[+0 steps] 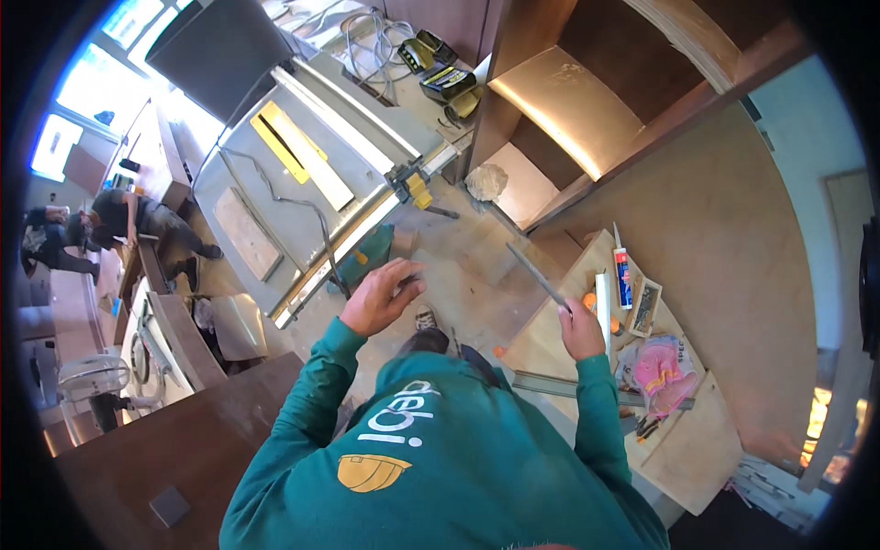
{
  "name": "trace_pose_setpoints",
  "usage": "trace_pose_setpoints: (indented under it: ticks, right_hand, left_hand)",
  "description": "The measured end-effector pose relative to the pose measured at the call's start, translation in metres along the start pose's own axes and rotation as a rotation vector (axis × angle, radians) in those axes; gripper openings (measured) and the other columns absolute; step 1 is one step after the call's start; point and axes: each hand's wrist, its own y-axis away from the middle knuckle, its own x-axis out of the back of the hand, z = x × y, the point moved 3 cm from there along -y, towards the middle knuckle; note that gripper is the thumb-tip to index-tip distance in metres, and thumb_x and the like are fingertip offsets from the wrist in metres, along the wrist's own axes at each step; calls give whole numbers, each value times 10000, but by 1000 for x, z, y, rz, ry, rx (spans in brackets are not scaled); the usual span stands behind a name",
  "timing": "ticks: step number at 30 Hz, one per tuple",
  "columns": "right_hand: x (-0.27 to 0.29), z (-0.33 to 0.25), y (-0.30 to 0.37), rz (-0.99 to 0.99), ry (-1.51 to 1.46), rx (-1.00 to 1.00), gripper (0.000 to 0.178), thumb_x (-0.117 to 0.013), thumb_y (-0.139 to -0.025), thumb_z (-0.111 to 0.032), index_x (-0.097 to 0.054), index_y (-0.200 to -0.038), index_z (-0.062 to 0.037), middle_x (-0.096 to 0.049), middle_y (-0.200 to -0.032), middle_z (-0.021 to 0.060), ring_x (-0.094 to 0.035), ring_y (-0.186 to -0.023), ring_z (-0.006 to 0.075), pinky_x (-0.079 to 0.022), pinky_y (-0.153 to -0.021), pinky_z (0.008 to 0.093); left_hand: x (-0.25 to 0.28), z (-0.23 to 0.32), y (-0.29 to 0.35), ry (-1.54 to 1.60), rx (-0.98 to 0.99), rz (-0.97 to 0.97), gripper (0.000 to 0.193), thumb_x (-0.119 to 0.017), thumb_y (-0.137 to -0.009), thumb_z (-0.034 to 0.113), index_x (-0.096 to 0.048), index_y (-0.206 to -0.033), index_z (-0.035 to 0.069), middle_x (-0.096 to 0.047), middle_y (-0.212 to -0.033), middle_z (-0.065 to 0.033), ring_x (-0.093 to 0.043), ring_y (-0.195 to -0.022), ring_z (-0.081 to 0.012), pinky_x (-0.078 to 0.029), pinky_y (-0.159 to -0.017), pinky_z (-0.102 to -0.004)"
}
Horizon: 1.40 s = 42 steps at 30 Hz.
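My right hand (582, 330) is closed round the lower end of a long, thin dark grey bar (537, 274). The bar slants up and left over the floor, its far end free. I cannot make out whether it is a file or a plain strip. My left hand (381, 297) hovers in front of me, fingers loosely bent and thumb apart, with nothing visible in it. Below my right hand lies a pale wooden board (541, 345). On it are a sealant tube (623, 275), a small box of screws (645, 306) and a pink and grey cloth glove (662, 374).
A table saw (302, 197) with a yellow insert stands ahead to the left, a loose wood strip (247, 233) on it. Cables (371, 46) and power tool batteries or chargers (446, 82) lie behind. A wooden cabinet (573, 101) rises at right. Two people (137, 220) work far left.
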Motion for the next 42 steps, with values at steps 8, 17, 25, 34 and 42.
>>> trace_pose_setpoints:
  ticks: [8,17,25,34,42]
  right_hand:
    - [3,-48,-109,-4,-132,27,197,-543,-968,-213,-507,-954,-21,-605,-803,234,-608,-773,416,-452,-662,485]
    - [81,-96,-300,-19,290,225,227,-490,-993,-269,-508,-1058,-52,-646,-871,289,-612,-867,491,-456,-762,579]
    - [49,-65,-449,-222,450,217,304,-462,-992,-289,-536,-1135,-31,-645,-1056,298,-622,-998,474,-478,-876,557]
    - [26,-57,-496,-282,399,190,299,-457,-999,-267,-519,-1138,-9,-661,-1018,301,-645,-959,467,-499,-863,551]
    - [40,-56,-490,-413,471,143,283,-435,-934,-118,-511,-1169,20,-657,-1052,308,-646,-1013,451,-505,-900,523]
  left_hand:
    - [16,24,-36,178,-118,-60,339,-637,-933,218,-600,-1206,22,-613,-1095,-201,-592,-1016,-396,-477,-878,-428]
    - [-16,30,-161,293,-184,39,515,-647,-931,357,-545,-1278,-10,-616,-1121,-208,-613,-1035,-328,-487,-904,-388]
    - [-93,-96,-373,620,273,392,528,-598,-969,403,-528,-1260,-33,-621,-1035,-117,-592,-930,-177,-493,-798,-320]
    - [-82,-180,-477,1269,263,650,233,-539,-993,357,-526,-1006,125,-486,-774,34,-471,-653,-80,-383,-533,-237]
    - [-70,-211,-531,1131,483,795,423,-597,-966,421,-585,-1246,105,-609,-969,-1,-557,-819,-120,-466,-659,-282]
